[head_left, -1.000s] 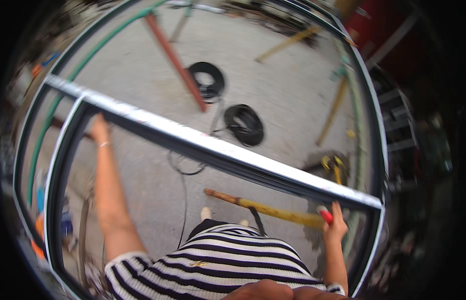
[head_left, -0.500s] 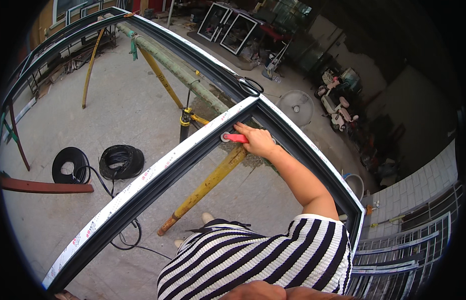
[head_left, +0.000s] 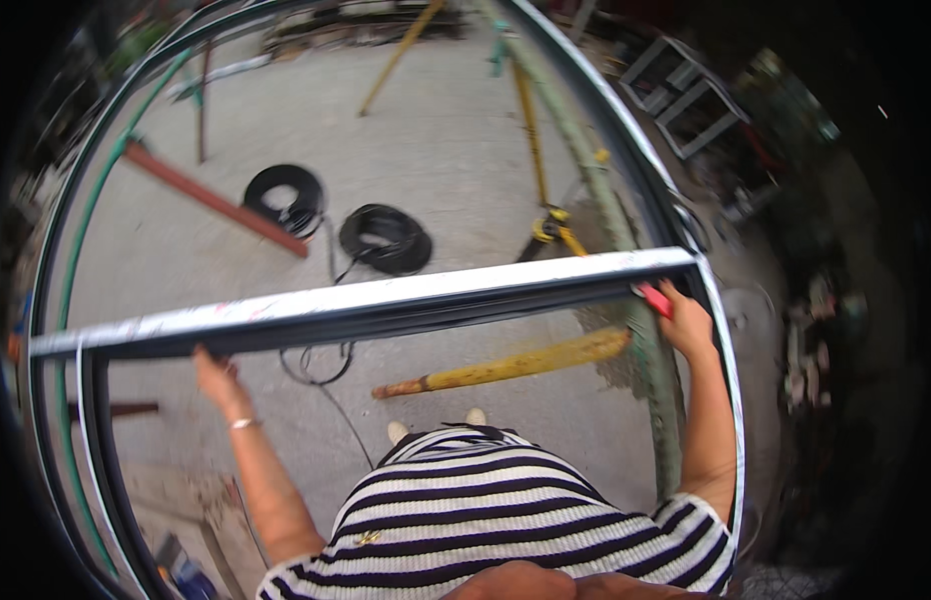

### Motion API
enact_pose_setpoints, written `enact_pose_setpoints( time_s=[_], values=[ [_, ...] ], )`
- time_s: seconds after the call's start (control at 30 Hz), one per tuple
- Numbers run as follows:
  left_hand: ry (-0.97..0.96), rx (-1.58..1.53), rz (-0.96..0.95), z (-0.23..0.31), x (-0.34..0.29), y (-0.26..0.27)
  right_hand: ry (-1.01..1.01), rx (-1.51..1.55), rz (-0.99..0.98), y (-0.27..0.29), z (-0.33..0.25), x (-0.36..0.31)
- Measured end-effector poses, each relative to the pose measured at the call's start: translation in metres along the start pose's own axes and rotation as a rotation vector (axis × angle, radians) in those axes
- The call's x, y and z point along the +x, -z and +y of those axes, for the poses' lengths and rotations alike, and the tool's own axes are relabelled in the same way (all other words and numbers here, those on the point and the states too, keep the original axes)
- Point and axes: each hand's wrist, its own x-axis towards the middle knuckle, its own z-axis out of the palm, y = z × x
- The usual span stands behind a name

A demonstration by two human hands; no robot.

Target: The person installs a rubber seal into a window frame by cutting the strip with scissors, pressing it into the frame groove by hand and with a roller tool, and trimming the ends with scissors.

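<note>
A large window frame with black channels and white film surrounds my arms. Its crossbar [head_left: 406,288] runs from left to right ahead of me. At the right corner, my right hand [head_left: 688,322] is closed around a small red-handled roller [head_left: 657,300], whose pale wheel is close to the black inner edge of the crossbar. My left hand [head_left: 218,380], with a bracelet on its wrist, reaches up to the underside of the crossbar near its left end. Its fingertips touch the black edge there, but blur hides how the fingers are bent.
Two coils of black hose or cable [head_left: 386,240] lie on the concrete floor beyond the crossbar. Yellow stand legs [head_left: 506,365] and a green pipe [head_left: 611,210] are beneath the frame. A reddish-brown bar [head_left: 221,200] slants at left. Smaller white frames [head_left: 691,100] stand at far right.
The view has swung, so the crossbar now lies nearly level. My left hand and forearm have come fully into view at the crossbar. The right hand still holds the roller near the same corner.
</note>
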Motion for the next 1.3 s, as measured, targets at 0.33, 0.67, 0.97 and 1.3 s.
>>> enact_pose_setpoints(
  time_s=[0.33, 0.67, 0.97, 1.3],
  values=[
    [-0.183, 0.550, -1.061, -0.037, -0.186, -0.040, 0.207, 0.019, 0.159, 0.009, -0.082, -0.046],
    [0.654, 1.283, -0.044, -0.231, -0.208, 0.354, 1.004, 0.454, -0.316, -0.042, -0.330, -0.066],
    [0.380, 0.641, 0.880, -0.208, -0.347, 0.323, 1.308, 0.761, -0.817, -0.131, -0.468, -0.078],
    [-0.204, 0.616, 1.573, -0.007, -0.462, 0.292, 1.794, 0.613, -0.996, -0.119, -0.522, -0.179]
  ],
)
